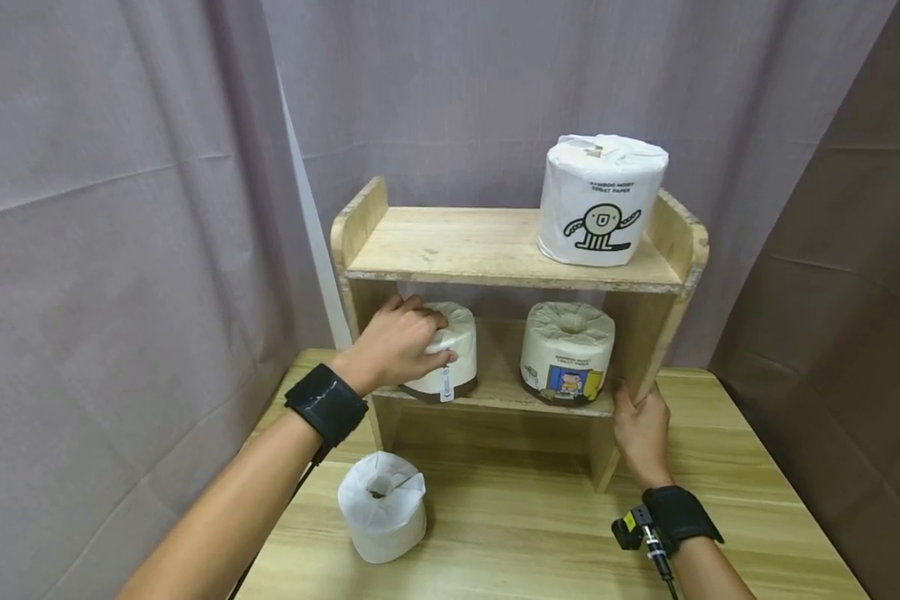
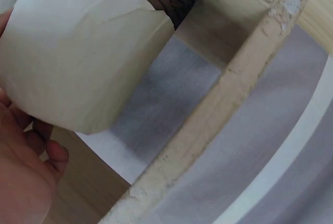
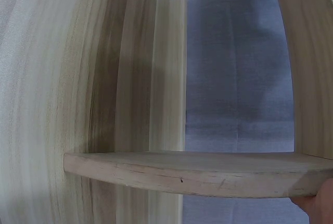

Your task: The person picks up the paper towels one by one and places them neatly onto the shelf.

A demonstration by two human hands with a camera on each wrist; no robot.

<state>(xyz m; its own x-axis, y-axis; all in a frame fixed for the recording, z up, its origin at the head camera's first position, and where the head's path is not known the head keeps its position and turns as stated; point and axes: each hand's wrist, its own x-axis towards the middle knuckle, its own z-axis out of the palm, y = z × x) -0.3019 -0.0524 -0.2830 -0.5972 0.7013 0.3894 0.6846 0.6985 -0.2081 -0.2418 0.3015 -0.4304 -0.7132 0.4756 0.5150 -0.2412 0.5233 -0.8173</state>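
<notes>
In the head view my left hand grips a wrapped toilet paper roll on the left of the lower shelf, fingers over its top and thumb at the front. The left wrist view shows that roll large, its dark striped base near the wooden side panel. My right hand grasps the right side panel of the wooden shelf unit, low on its edge. Only a little of the right hand shows in the right wrist view, against the panel edge.
A second roll with a cartoon print stands right on the lower shelf. A white-wrapped roll sits on the top shelf at right. Another plain roll stands on the wooden table at front left. Grey curtains hang behind.
</notes>
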